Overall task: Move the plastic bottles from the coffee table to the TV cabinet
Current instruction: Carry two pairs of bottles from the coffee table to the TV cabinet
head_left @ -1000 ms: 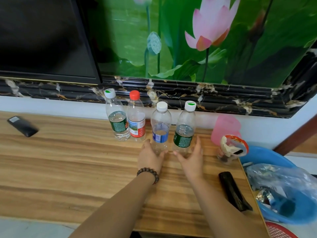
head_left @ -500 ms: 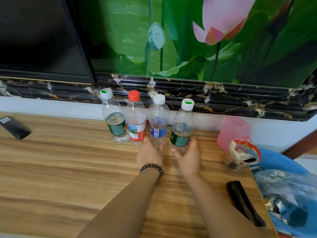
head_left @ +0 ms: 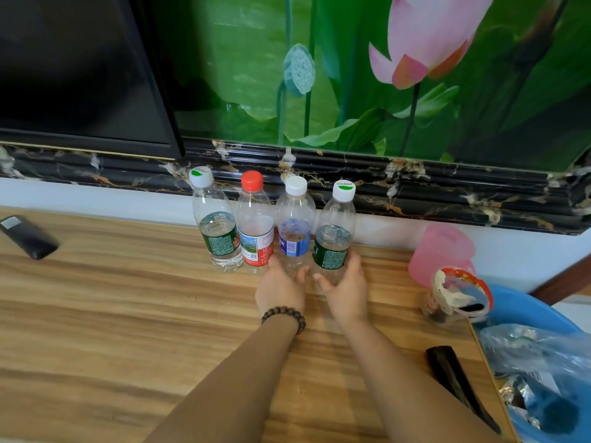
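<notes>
Four plastic bottles stand upright in a row at the back of the wooden TV cabinet top (head_left: 112, 314). From the left they are a green-label bottle (head_left: 219, 231), a red-cap bottle (head_left: 255, 231), a blue-label bottle (head_left: 295, 228) and a second green-label bottle (head_left: 334, 231). My left hand (head_left: 281, 287), with a bead bracelet on the wrist, cups the base of the blue-label bottle. The base of the right-hand green-label bottle sits between the thumb and fingers of my right hand (head_left: 347, 290).
A black remote (head_left: 28, 236) lies at the far left. To the right are a pink cup (head_left: 443, 254), a torn snack cup (head_left: 457, 295) and a black object (head_left: 460, 385). Off the right edge is a blue basin (head_left: 550, 324) holding plastic bags. A TV (head_left: 80, 75) hangs above the left side.
Both hands have slid the blue-label and right green-label bottles back toward the wall, into line with the other two.
</notes>
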`<state>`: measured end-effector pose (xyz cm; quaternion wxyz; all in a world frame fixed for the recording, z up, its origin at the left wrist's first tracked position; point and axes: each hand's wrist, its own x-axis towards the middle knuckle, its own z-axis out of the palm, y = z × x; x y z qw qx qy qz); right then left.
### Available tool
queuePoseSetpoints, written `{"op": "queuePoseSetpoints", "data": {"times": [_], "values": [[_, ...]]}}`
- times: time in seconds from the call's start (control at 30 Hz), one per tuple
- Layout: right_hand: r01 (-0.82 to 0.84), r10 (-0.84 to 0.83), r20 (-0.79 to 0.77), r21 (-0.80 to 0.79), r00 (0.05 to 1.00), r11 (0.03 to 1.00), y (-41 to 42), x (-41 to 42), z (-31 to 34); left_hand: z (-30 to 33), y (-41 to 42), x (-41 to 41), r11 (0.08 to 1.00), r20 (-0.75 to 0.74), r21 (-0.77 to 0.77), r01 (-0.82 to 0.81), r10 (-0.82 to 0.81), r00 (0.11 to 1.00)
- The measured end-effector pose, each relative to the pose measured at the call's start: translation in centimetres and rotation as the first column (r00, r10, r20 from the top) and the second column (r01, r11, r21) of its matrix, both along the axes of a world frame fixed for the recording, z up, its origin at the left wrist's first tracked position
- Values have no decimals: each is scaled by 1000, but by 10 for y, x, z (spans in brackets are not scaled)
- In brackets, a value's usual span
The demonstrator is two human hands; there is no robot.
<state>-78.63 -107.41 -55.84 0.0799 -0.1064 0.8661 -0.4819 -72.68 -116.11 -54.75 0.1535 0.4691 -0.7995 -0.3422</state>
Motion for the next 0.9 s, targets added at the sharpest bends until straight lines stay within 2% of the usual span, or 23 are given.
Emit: {"op": "queuePoseSetpoints", "data": {"times": [0.3, 0.57, 0.7, 0.9], "values": [[-65, 64, 18, 61, 998, 996, 12, 11, 10, 5, 1, 9, 999, 27, -22, 45, -44, 999], [-156, 192, -101, 292, 976, 944, 39, 35, 18, 9, 7, 46, 948, 146, -122, 292, -274, 951], [-216, 268, -88, 381, 959, 899, 53, 55, 39, 35, 17, 74, 936, 208, -102, 337, -312, 927], [-342, 368, 32, 447, 929, 827, 71, 102, 105, 97, 35, 132, 934, 324, -4, 357, -336, 884]]}}
